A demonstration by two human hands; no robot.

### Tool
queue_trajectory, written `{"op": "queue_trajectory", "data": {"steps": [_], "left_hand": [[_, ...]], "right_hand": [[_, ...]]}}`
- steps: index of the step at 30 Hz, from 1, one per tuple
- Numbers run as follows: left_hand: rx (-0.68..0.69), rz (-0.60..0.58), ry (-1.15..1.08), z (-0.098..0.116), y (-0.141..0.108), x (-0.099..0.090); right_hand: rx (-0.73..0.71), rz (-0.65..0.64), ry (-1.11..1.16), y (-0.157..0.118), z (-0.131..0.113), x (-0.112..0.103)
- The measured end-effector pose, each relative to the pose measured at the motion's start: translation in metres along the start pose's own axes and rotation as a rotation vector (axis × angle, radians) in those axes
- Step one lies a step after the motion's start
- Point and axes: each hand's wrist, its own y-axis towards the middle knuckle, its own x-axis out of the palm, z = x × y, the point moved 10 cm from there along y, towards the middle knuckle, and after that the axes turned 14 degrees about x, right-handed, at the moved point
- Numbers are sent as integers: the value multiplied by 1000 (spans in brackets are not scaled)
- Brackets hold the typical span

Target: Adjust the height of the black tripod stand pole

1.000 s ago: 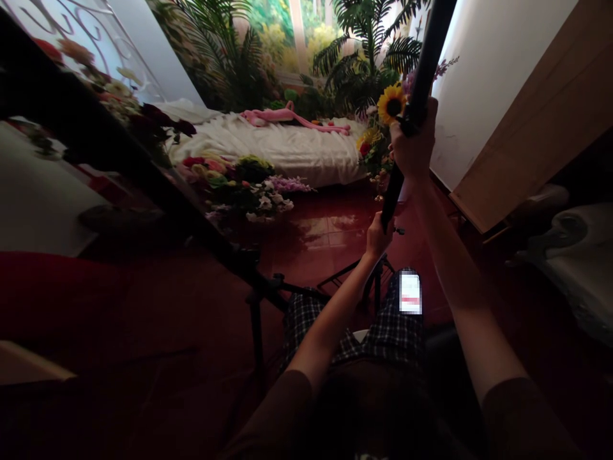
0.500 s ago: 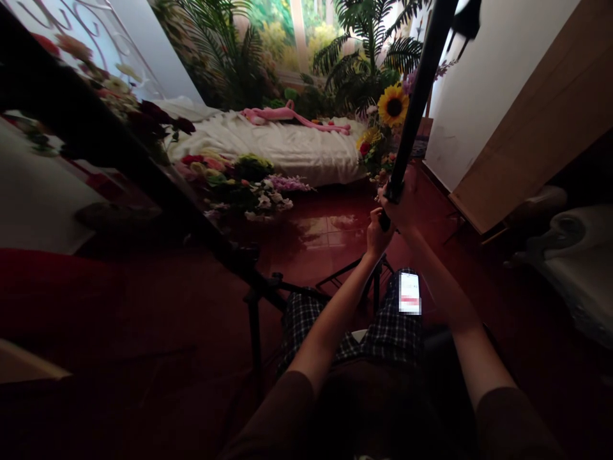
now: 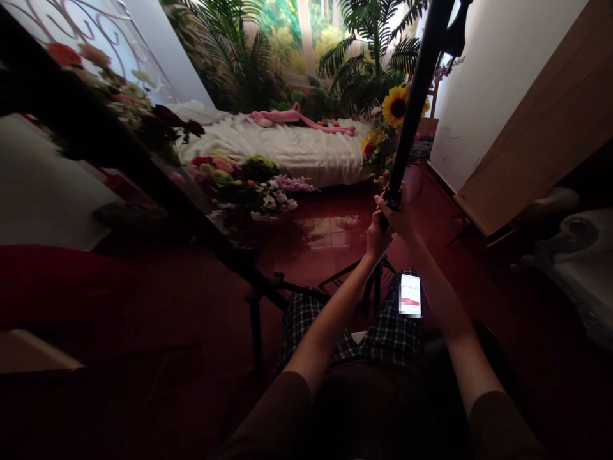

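Note:
Between my knees stands a black light stand [image 3: 410,121], its pole leaning up to the right and its legs spread on the floor. My left hand [image 3: 378,236] is closed round the lower part of the pole. Just above it, my right hand [image 3: 401,216] wraps the pole by a dark collar, which hides some of the fingers. A dark fixture [image 3: 454,33] hangs near the top of the pole, partly cut off. On my right thigh lies a phone [image 3: 410,295] with its screen lit.
A second thick black stand [image 3: 158,191] crosses the left side diagonally. Ahead is a low bed [image 3: 325,153] with a pink plush toy [image 3: 280,117], artificial flowers [image 3: 258,191] and a sunflower [image 3: 395,107]. A wooden board [image 3: 522,140] and pale carved furniture [image 3: 584,239] stand at right.
My view has shifted slightly, so the room appears a little further right. My right hand looks less blurred and sits tighter at the collar. Both hands stay on the pole.

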Motion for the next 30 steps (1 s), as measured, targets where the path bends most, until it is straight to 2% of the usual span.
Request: {"op": "queue_trajectory", "data": {"steps": [4, 9, 13, 16, 23, 30], "left_hand": [[51, 37, 10, 2, 0, -2], [33, 59, -8, 7, 0, -4], [-4, 50, -36, 6, 0, -3], [-32, 20, -61, 3, -1, 1], [-33, -2, -100, 3, -1, 1], [-59, -25, -127, 8, 0, 0]], "right_hand": [[-180, 3, -161, -20, -6, -18], [-287, 8, -279, -54, 24, -52], [-163, 37, -288, -61, 60, -69], [-72, 63, -275, -59, 77, -70], [10, 163, -346, -53, 86, -71], [125, 239, -564, -45, 76, -70]]}}
